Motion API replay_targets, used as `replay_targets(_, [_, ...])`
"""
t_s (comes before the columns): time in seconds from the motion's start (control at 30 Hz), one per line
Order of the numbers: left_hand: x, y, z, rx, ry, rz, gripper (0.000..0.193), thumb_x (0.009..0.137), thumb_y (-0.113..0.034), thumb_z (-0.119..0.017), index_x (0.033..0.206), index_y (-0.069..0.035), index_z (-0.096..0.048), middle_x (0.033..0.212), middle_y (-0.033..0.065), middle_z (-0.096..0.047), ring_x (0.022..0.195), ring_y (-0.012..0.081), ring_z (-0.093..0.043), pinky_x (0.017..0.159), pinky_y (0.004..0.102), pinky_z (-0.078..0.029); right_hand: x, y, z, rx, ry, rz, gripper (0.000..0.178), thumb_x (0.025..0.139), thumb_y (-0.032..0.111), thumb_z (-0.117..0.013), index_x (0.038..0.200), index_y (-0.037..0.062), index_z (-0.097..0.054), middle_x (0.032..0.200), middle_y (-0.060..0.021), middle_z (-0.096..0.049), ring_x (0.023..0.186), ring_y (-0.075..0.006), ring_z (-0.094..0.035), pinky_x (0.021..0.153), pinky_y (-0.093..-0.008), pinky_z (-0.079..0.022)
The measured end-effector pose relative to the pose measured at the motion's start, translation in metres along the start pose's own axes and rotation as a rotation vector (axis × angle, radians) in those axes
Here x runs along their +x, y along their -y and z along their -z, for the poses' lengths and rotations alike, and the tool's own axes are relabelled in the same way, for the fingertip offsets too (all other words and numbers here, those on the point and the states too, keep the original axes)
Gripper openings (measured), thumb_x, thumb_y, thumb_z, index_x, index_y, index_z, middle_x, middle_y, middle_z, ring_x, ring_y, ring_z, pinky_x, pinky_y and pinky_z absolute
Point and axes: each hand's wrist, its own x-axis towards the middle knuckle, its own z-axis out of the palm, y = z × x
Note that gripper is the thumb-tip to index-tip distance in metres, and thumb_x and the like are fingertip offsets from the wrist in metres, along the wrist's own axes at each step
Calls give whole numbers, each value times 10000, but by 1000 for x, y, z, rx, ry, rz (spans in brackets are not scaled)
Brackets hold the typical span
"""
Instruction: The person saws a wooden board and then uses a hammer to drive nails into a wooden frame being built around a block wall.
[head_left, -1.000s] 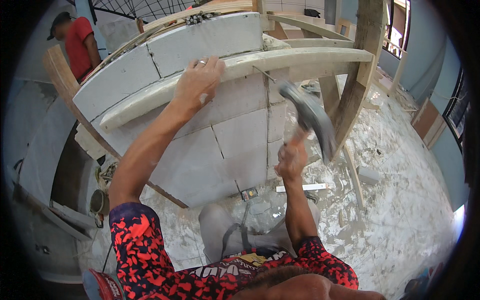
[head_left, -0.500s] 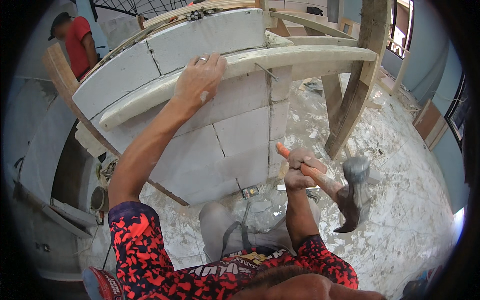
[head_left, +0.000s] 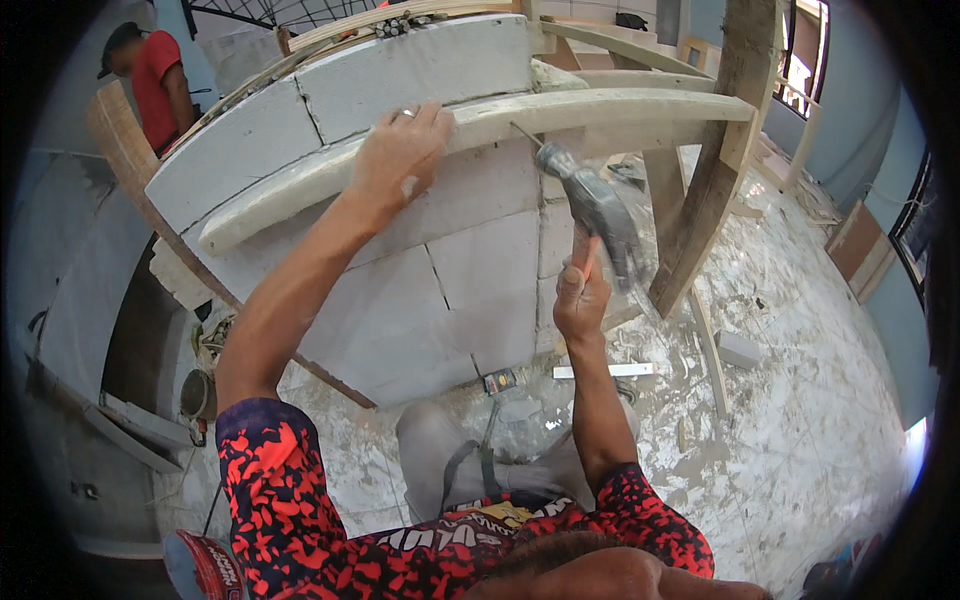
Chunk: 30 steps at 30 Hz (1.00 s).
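Observation:
My left hand (head_left: pixel 405 150) is wrapped over a pale wooden beam (head_left: pixel 290 200) that lies against the face of a white block wall (head_left: pixel 400 60), a ring on one finger. In my right hand (head_left: pixel 583 300) is a claw hammer (head_left: pixel 595 200) with an orange handle, its head raised toward the beam. The hammer's face meets, or nearly meets, the outer end of a long nail (head_left: pixel 527 135) standing out of the beam, to the right of my left hand. Whether they touch I cannot tell.
A wooden post (head_left: pixel 715 170) stands at the beam's right end, and another upright board (head_left: pixel 130 150) at its left. A tape measure (head_left: pixel 498 382) and a white bar (head_left: pixel 603 370) lie on the debris-strewn floor. A person in a red shirt (head_left: pixel 160 90) stands at the far left.
My right hand has swung the hammer up and leftward, from low on the right to the nail. The left hand stays on the beam.

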Motion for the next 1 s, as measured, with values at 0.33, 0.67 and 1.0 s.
replay_targets(0.33, [0,2,3,10,-60,-31,158,774,-34,-522,931,-23,-504,963,131,-583,951,300,-604,852,396,-474,-6,-19,2,66,-285,671,497,944,508,-466,949,10,-471,568,-48,-461,483,-121,-430,436,-259,-367])
replay_targets(0.67, [-6,5,0,5,-23,-15,156,776,-34,-516,932,-25,-508,962,125,-581,939,304,-598,840,398,-475,-17,22,12,632,-173,550,605,934,564,-457,982,-27,-577,565,-7,-406,459,-131,-381,446,-270,-345])
replay_targets(1.0, [-5,4,-1,22,-38,-17,140,766,-32,-524,903,-31,-496,919,118,-567,924,290,-602,834,392,-480,-21,10,11,403,-41,299,566,928,551,-474,754,16,-534,564,-35,-470,517,-155,-464,478,-317,-423])
